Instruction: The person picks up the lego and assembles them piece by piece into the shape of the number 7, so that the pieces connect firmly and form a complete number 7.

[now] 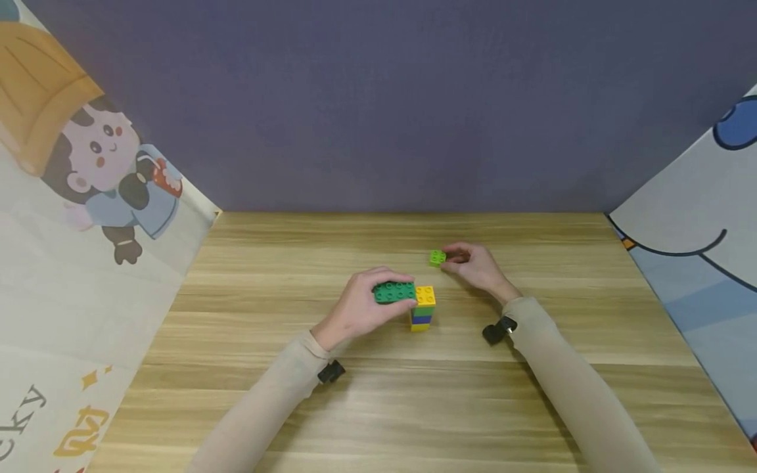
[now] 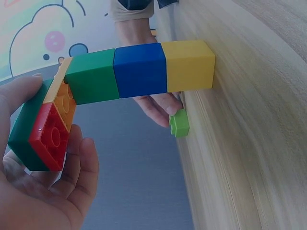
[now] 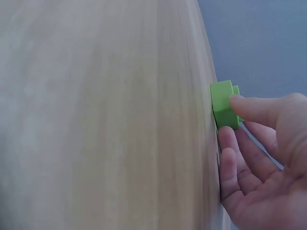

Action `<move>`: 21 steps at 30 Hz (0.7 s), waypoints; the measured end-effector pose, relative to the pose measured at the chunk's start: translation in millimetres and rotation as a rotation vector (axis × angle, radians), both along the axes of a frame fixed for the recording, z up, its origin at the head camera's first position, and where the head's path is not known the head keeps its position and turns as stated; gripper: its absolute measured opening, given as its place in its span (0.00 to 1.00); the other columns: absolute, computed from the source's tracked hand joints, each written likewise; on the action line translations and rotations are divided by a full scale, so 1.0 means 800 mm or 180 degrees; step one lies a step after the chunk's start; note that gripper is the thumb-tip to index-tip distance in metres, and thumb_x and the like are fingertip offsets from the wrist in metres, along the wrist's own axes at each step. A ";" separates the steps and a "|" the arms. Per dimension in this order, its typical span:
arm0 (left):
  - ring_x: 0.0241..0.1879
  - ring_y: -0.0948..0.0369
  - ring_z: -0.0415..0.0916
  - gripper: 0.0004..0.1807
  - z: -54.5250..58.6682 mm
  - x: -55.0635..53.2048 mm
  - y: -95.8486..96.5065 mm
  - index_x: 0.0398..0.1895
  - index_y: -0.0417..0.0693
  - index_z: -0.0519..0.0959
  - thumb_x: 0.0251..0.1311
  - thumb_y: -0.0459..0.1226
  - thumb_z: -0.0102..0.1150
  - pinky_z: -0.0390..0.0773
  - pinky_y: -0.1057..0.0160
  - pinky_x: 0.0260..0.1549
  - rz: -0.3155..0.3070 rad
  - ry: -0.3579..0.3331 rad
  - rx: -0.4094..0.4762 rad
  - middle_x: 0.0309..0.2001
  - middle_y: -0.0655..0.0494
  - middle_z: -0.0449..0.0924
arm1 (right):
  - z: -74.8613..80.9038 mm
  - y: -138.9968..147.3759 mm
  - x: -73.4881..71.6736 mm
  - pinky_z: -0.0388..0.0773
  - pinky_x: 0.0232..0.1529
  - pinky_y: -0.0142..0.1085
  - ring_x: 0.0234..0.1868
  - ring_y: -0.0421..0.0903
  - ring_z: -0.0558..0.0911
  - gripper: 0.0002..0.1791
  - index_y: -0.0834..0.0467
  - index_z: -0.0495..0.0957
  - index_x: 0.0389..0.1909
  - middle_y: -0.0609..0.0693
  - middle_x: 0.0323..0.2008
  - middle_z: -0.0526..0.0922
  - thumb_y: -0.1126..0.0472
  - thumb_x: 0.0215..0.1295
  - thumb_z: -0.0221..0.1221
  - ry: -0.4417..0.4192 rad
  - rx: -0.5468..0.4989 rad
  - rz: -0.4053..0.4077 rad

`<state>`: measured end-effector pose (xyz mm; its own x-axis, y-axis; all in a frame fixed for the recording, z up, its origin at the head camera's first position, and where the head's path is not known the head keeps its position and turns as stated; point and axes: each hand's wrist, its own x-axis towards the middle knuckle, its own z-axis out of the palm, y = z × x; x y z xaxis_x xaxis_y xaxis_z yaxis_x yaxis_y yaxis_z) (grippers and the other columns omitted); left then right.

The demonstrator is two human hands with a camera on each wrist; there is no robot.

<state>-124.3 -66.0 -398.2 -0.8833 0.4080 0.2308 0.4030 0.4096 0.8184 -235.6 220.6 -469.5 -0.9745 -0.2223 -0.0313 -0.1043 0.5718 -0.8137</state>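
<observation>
On the wooden table stands a tower of toy building bricks, with a yellow brick at its foot, then a blue brick and a green brick. A yellow-orange brick with bare studs tops it. My left hand grips a long dark green brick beside those studs, thumb and fingers on opposite sides. Under the long brick, a red brick shows its hollow underside, overhanging the tower. Farther back, my right hand pinches a small light green brick at the table surface.
The wooden table meets a dark blue-grey panel at the back. Side panels with cartoon prints stand left and right. Each wrist carries a small black device.
</observation>
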 end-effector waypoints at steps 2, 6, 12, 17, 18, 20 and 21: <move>0.49 0.62 0.84 0.21 -0.001 0.000 0.000 0.57 0.56 0.89 0.62 0.46 0.78 0.83 0.62 0.46 0.0000 -0.0009 0.0003 0.55 0.59 0.89 | 0.000 0.000 0.000 0.84 0.59 0.51 0.55 0.60 0.88 0.23 0.62 0.82 0.63 0.63 0.59 0.87 0.60 0.69 0.70 -0.0002 -0.0004 -0.0010; 0.49 0.62 0.84 0.20 -0.001 0.000 0.000 0.57 0.56 0.89 0.62 0.45 0.78 0.83 0.62 0.46 -0.0005 -0.0042 0.0035 0.55 0.59 0.88 | 0.002 0.002 0.001 0.83 0.61 0.51 0.56 0.60 0.88 0.24 0.62 0.82 0.64 0.63 0.59 0.87 0.58 0.70 0.70 -0.0012 0.0011 -0.0015; 0.48 0.61 0.83 0.21 0.001 0.001 0.000 0.57 0.56 0.89 0.62 0.46 0.78 0.82 0.62 0.46 0.0007 -0.0087 0.0060 0.55 0.58 0.89 | 0.006 0.006 0.003 0.82 0.64 0.54 0.57 0.61 0.88 0.24 0.62 0.82 0.64 0.63 0.61 0.86 0.58 0.70 0.69 -0.0052 0.0002 -0.0039; 0.48 0.61 0.83 0.21 0.000 0.001 0.000 0.57 0.57 0.89 0.61 0.46 0.78 0.82 0.62 0.45 0.0017 -0.0164 0.0083 0.56 0.58 0.88 | 0.009 0.008 0.006 0.82 0.65 0.55 0.59 0.61 0.87 0.24 0.62 0.81 0.65 0.63 0.62 0.85 0.58 0.71 0.68 -0.0080 -0.0038 -0.0007; 0.48 0.61 0.83 0.21 0.000 0.001 0.000 0.57 0.57 0.89 0.61 0.46 0.78 0.82 0.62 0.45 0.0015 -0.0173 0.0093 0.56 0.58 0.88 | 0.010 0.008 0.007 0.81 0.65 0.55 0.59 0.61 0.87 0.24 0.62 0.81 0.65 0.63 0.62 0.85 0.58 0.71 0.68 -0.0079 -0.0051 -0.0004; 0.49 0.61 0.83 0.21 0.000 0.001 0.000 0.57 0.57 0.89 0.61 0.46 0.78 0.82 0.62 0.46 0.0016 -0.0188 0.0104 0.56 0.57 0.88 | 0.011 0.009 0.008 0.81 0.65 0.55 0.60 0.61 0.87 0.24 0.62 0.81 0.66 0.63 0.63 0.85 0.58 0.72 0.68 -0.0068 -0.0063 0.0015; 0.49 0.61 0.83 0.21 0.000 0.002 0.000 0.58 0.56 0.89 0.61 0.46 0.78 0.82 0.61 0.46 0.0017 -0.0195 0.0109 0.56 0.57 0.88 | 0.012 0.009 0.010 0.82 0.65 0.55 0.60 0.61 0.87 0.24 0.62 0.81 0.66 0.63 0.63 0.85 0.57 0.72 0.68 -0.0060 -0.0061 0.0022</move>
<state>-122.9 -65.9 -397.8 -0.8983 0.3961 0.1899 0.3496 0.3829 0.8551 -227.9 227.6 -460.1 -0.9722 -0.2299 -0.0454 -0.0928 0.5556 -0.8263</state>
